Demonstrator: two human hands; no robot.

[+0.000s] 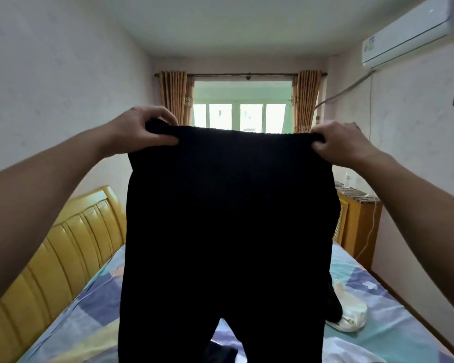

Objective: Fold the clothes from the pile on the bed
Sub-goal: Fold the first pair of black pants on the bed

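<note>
A pair of black trousers (228, 218) hangs in the air in front of me, held up by the waistband, legs dangling toward the bed. My left hand (139, 132) pinches the left corner of the waistband. My right hand (344, 142) pinches the right corner. The waistband is stretched flat between them at window height. The trousers hide most of the middle of the bed (89, 318). A cream garment (351, 313) lies on the bed behind the right leg, and a dark piece of clothing (220, 352) shows between the legs at the bottom.
The bed has a patchwork sheet and a yellow wooden headboard (71, 244) along its left side. A wooden cabinet (359, 224) stands at the right wall. A pale garment (351, 352) lies at the bottom right. The window with curtains (173, 95) is at the far end.
</note>
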